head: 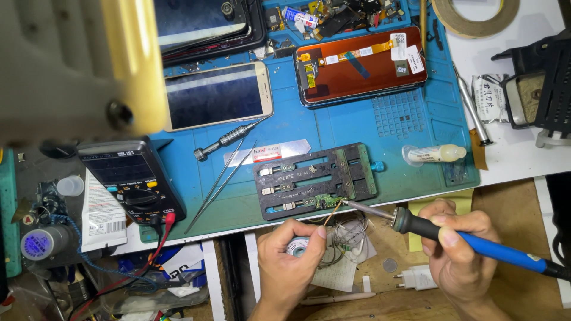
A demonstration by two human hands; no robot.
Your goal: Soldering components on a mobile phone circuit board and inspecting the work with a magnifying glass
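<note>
Board holder (315,181) on the mat (410,113); multimeter (131,178) left of it; two phones (217,95) behind.

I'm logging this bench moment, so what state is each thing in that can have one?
Soldering iron: held in right hand, tip on the small circuit board.
Left hand: pinching a braid strip at the board.
Circuit board: clamped in the holder.
Gold phone: screen dark.
Multimeter: display blank, red lead plugged in.
Screwdriver: lying unused on the mat.

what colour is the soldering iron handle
Blue, with a black grip; the soldering iron shows in the head view.
</note>
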